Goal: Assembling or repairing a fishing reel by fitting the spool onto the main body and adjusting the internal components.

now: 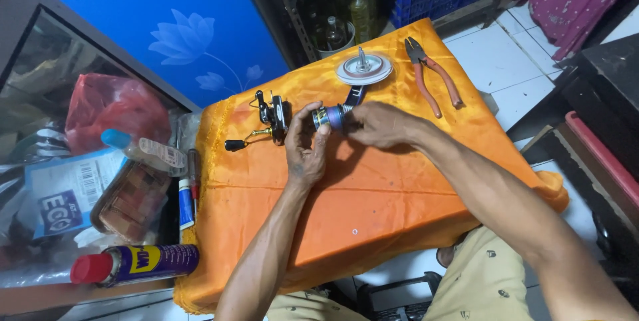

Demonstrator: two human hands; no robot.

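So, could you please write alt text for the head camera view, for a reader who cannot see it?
Two bare hands, left hand and right hand, hold a small purple spool together above an orange cloth on a table. On the cloth lie a black fishing reel body, a white round disc and orange-handled pliers; a spray can lies at left.

bare cloth (373, 201) near, reel body (274, 116), pliers (432, 78) beyond

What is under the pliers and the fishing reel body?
Both the pliers and the reel body lie on an orange cloth draped over a surface. The cloth covers it fully, so whatever is beneath cannot be seen.
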